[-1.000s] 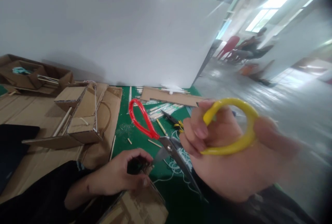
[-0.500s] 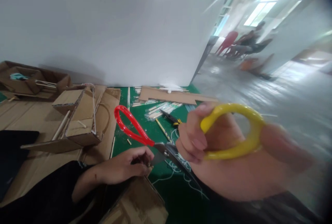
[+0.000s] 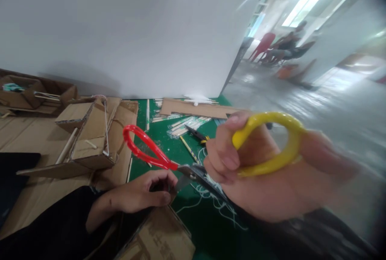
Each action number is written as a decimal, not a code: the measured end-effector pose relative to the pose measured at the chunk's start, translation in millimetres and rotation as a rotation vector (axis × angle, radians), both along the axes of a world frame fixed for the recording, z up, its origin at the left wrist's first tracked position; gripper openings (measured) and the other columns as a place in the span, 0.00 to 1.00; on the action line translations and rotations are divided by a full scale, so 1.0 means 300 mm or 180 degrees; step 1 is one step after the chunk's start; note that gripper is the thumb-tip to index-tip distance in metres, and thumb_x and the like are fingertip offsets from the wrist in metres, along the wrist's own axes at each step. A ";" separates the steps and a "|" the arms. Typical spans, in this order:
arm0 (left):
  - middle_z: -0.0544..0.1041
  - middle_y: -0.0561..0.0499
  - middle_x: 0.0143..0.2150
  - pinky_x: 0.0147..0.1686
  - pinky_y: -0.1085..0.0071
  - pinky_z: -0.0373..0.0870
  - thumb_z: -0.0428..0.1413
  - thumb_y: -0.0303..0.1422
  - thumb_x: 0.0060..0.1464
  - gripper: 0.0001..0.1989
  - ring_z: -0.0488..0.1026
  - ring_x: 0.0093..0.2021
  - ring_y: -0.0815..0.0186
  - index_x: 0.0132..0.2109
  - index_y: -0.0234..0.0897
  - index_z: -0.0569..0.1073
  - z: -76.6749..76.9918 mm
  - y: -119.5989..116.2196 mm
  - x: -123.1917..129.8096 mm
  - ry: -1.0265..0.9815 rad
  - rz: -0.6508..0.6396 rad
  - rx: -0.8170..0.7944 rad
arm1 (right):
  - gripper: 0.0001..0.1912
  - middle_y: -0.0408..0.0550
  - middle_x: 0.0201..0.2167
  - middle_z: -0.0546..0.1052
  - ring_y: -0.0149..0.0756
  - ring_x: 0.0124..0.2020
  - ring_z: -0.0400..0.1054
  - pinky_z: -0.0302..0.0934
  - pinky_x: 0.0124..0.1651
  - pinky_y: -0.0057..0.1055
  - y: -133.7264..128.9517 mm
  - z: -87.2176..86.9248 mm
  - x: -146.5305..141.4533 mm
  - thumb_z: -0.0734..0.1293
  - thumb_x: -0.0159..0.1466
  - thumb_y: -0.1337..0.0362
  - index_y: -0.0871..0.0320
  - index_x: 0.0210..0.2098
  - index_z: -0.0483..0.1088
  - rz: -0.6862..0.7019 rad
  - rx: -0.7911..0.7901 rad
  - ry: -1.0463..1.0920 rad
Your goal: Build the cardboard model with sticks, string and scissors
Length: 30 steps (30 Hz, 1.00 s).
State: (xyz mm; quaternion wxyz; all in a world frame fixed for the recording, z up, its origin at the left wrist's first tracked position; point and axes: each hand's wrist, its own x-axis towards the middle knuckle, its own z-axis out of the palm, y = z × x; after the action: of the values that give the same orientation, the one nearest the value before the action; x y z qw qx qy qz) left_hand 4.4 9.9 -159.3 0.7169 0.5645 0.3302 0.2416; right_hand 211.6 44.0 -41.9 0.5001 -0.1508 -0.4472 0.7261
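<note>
A pair of scissors (image 3: 190, 171) is spread wide in front of me, with one red and one yellow handle loop. My right hand (image 3: 241, 159) grips it by the yellow loop, and the red loop stands free to the left. One blade points at the fingers of my left hand (image 3: 150, 191); the other slants down to the right, partly hidden behind my right hand. The left fingers are curled closed at the far edge of a cardboard piece (image 3: 163, 236). What they pinch is hidden.
Cardboard structures (image 3: 93, 139) stand on brown cardboard to the left. On the green table lie tangled light string (image 3: 211, 195), pliers (image 3: 195, 134), bundled sticks (image 3: 187, 125) and a cardboard strip (image 3: 196, 109). A white panel (image 3: 126, 35) rises behind. A person sits in the background.
The view has shifted slightly. The scissors and my right hand sit a little further left, and the blade is closer to my left fingertips. Both hands keep their hold.
</note>
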 end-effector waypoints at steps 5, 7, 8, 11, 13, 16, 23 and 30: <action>0.68 0.53 0.36 0.36 0.72 0.60 0.58 0.47 0.55 0.18 0.63 0.35 0.68 0.43 0.37 0.71 -0.005 0.000 -0.001 0.0021 -0.0012 -0.0055 | 0.26 0.44 0.21 0.65 0.30 0.17 0.54 0.49 0.19 0.29 0.008 0.002 -0.004 0.59 0.58 0.41 0.54 0.38 0.76 0.0080 0.0059 -0.0117; 0.67 0.53 0.35 0.36 0.72 0.60 0.58 0.49 0.54 0.20 0.63 0.35 0.67 0.44 0.37 0.70 0.000 0.002 0.001 0.0040 0.0015 0.0039 | 0.24 0.43 0.21 0.64 0.30 0.17 0.53 0.49 0.19 0.29 -0.010 0.006 -0.012 0.59 0.58 0.42 0.54 0.38 0.74 -0.0198 -0.0024 -0.0121; 0.67 0.53 0.36 0.36 0.72 0.60 0.58 0.49 0.54 0.20 0.63 0.35 0.67 0.44 0.37 0.70 0.003 0.004 0.002 0.0037 0.0021 0.0075 | 0.23 0.43 0.21 0.63 0.30 0.17 0.53 0.49 0.19 0.30 -0.020 0.008 -0.014 0.60 0.57 0.43 0.54 0.38 0.74 -0.0318 -0.0077 -0.0125; 0.68 0.53 0.37 0.37 0.72 0.61 0.58 0.49 0.54 0.21 0.63 0.36 0.67 0.44 0.37 0.71 0.009 0.006 0.001 0.0041 0.0018 0.0116 | 0.21 0.43 0.22 0.64 0.31 0.18 0.53 0.50 0.21 0.30 -0.039 0.014 -0.011 0.64 0.55 0.44 0.52 0.38 0.73 -0.0347 -0.0116 -0.0133; 0.69 0.52 0.38 0.38 0.72 0.62 0.58 0.48 0.55 0.20 0.64 0.37 0.67 0.46 0.37 0.72 0.010 0.004 -0.005 0.0131 0.0001 0.0138 | 0.22 0.43 0.22 0.65 0.32 0.19 0.55 0.51 0.22 0.31 -0.034 0.016 0.001 0.65 0.56 0.43 0.51 0.40 0.74 -0.0047 -0.0036 -0.0188; 0.72 0.51 0.41 0.43 0.69 0.63 0.56 0.47 0.58 0.18 0.67 0.42 0.63 0.48 0.39 0.74 0.007 -0.003 -0.018 0.0361 -0.0050 0.0129 | 0.25 0.44 0.22 0.65 0.34 0.20 0.57 0.53 0.23 0.32 -0.009 0.016 0.017 0.64 0.56 0.39 0.51 0.39 0.76 0.0628 0.0187 -0.0382; 0.71 0.51 0.37 0.38 0.70 0.63 0.57 0.50 0.55 0.22 0.66 0.36 0.66 0.46 0.36 0.75 0.011 0.000 -0.001 0.0155 0.0004 0.0260 | 0.24 0.42 0.22 0.62 0.31 0.18 0.53 0.50 0.19 0.29 -0.013 0.007 -0.020 0.60 0.58 0.42 0.53 0.38 0.73 -0.0042 0.0116 -0.0115; 0.73 0.50 0.40 0.42 0.69 0.64 0.55 0.47 0.59 0.19 0.68 0.41 0.63 0.50 0.39 0.75 -0.001 -0.004 -0.017 0.0371 -0.0081 0.0245 | 0.26 0.42 0.23 0.64 0.31 0.20 0.55 0.52 0.21 0.29 0.008 0.006 0.003 0.60 0.60 0.41 0.55 0.41 0.73 0.0672 0.0372 -0.0110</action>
State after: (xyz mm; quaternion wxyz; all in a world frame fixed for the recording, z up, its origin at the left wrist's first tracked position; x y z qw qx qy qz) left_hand -0.8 8.6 -159.6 0.6772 0.6090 0.3546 0.2117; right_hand 212.6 46.4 -40.3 0.4210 -0.0859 -0.5107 0.7447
